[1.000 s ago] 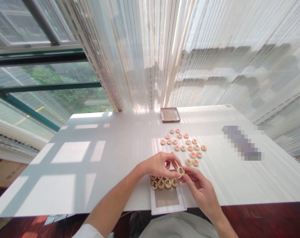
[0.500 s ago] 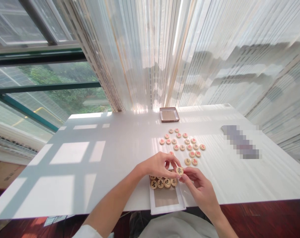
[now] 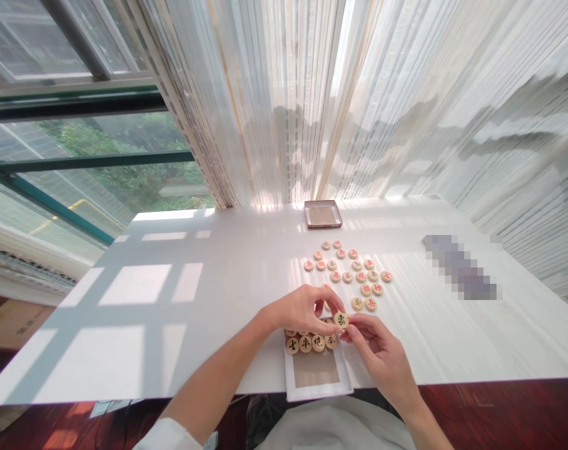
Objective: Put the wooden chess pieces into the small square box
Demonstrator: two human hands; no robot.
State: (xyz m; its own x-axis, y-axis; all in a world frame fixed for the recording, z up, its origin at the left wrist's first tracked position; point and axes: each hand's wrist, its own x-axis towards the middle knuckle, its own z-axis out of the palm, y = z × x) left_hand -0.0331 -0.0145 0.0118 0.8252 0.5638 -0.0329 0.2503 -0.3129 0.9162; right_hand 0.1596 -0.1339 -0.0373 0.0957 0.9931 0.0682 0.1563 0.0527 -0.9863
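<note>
A round wooden xiangqi piece (image 3: 341, 320) with a black character is pinched between the fingertips of my left hand (image 3: 303, 310) and my right hand (image 3: 378, 353). Just below them, a row of black-marked pieces (image 3: 311, 343) lies in the upper part of a white-rimmed tray (image 3: 316, 391), partly hidden by my fingers. Several red-marked wooden pieces (image 3: 347, 277) are spread on the table beyond my hands.
A small brown tin lid (image 3: 323, 214) sits at the far edge of the white table (image 3: 138, 337). A pixelated blurred object (image 3: 460, 267) lies to the right. Sheer curtains (image 3: 359, 106) and a window (image 3: 91, 175) stand beyond the table.
My head view has shifted slightly, moving the table a little within the frame. Both hands still pinch the same piece, with no clear change in grip.
</note>
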